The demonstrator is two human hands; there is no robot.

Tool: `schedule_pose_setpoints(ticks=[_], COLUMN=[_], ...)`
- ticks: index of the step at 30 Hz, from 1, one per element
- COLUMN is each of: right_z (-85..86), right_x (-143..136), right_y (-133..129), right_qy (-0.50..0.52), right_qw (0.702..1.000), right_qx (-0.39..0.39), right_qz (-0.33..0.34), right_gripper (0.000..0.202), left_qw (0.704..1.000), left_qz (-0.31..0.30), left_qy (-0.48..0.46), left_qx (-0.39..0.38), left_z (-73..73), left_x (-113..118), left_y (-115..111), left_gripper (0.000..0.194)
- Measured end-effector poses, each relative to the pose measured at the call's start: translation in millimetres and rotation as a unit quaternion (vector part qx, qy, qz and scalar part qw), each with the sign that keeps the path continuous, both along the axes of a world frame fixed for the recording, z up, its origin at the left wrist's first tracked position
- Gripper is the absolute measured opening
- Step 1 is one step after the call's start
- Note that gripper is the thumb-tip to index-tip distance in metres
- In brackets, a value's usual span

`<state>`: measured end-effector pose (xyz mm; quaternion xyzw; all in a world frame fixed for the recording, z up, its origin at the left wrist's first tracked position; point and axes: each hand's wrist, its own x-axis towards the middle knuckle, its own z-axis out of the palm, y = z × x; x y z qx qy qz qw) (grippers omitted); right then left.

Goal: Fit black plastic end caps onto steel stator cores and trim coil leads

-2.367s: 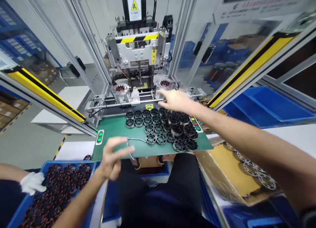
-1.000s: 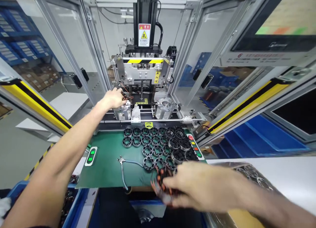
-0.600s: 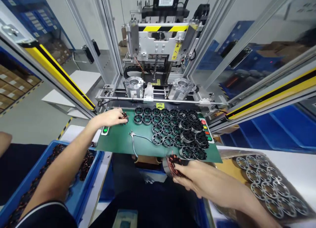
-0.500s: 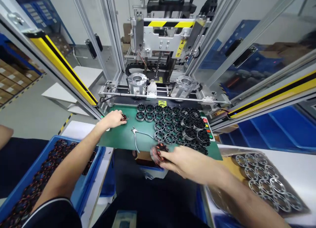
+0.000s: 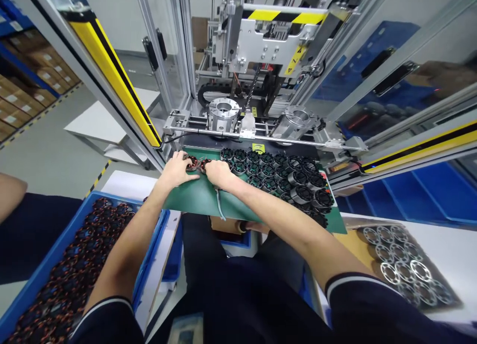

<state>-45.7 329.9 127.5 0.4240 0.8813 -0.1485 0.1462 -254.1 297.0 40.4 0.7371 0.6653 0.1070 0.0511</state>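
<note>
On the left end of the green mat, my left hand is curved around a copper-wound motor stator, its thumb stretched out below. Right beside it, my right hand grips a second wound stator, fingers closed and knuckles up. Thin wire ends show between the two parts. Blue-handled pliers lie under my right wrist, which hides their head. To the right stand rows of black-and-silver ring-shaped stator cores, partly covered by my right forearm.
A blue tray of wound stators stands at my left. Metal rings lie on a board at right. Behind the mat is a machine with two silver cylindrical fixtures and a rail. Yellow-black posts flank it. Another person's arm shows far left.
My right hand has carried its stator from the mat's front edge up and left, beside my left hand. The view has shifted slightly. My left hand remains at the mat's left end.
</note>
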Motion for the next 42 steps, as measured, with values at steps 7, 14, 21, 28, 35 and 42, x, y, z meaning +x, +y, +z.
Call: schedule_pose_setpoints(ticks=[7,14,21,28,35,42], right_z=[-23.5,-47.8,-42.9,-38.0,25.4,103.6], right_x=[71.2,232.4,289.0,265.0,307.0,321.7], right_y=[-47.9,-168.2,-141.5,-79.7,-85.7,-99.5], right_qy=[0.129,0.195,0.147,0.123,0.326,0.542], right_qw=[0.991,0.979,0.972,0.985,0.943,0.76], right_qx=[-0.021,-0.007,0.139,0.112,-0.014,-0.339], right_qz=[-0.017,-0.055,-0.121,-0.042,-0.068,-0.118], right_gripper=[0.052,0.026,0.034,0.019,0.025,0.035], left_qw=[0.993,0.965,0.977,0.983,0.952,0.852], left_qz=[0.065,0.028,-0.097,-0.09,-0.093,-0.172], left_qy=[-0.053,-0.181,-0.156,-0.156,-0.287,-0.493], left_qx=[0.087,0.186,0.109,0.03,0.048,0.028], left_z=[-5.5,-7.1,-2.2,-1.9,35.3,94.9], left_x=[25.9,97.6,207.5,243.2,230.8,228.2], left_y=[-37.5,-124.4,-117.5,-84.2,-116.5,-147.2], left_gripper=[0.057,0.034,0.028,0.017,0.025,0.027])
